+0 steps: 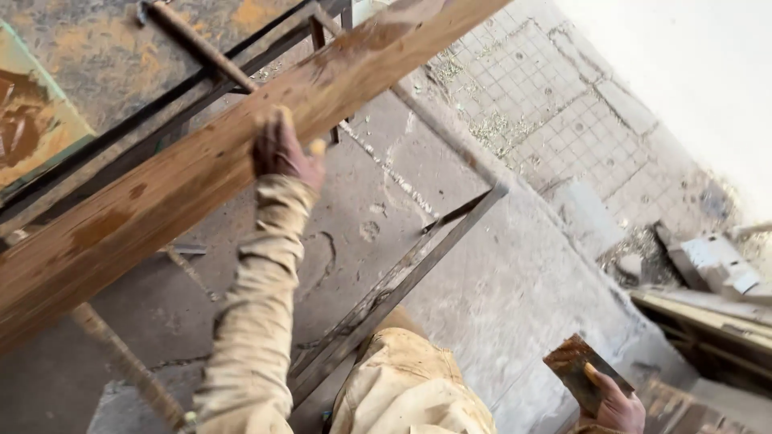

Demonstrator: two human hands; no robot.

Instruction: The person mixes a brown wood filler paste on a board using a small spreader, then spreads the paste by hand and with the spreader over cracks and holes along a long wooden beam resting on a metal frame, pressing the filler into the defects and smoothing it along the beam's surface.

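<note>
A concrete floor (515, 273) fills most of the view, dusty and marked with a grid pattern toward the upper right, where rubble and pale blocks (716, 265) lie along its edge. Across the upper left runs a long, stained wooden plank (161, 189), slanting from the lower left up to the top centre and lying over a dark metal frame (402, 273) of thin bars. The left hand (281, 153), on an arm in a pale, dirty sleeve, reaches up to the plank near its middle, fingers curled over the plank's lower edge in a grip. At the bottom right, well apart from the plank, the right hand (618, 406) holds a small dark, rusty flat scraper (581, 371), thumb pressed on its face, fingers closed behind it.
</note>
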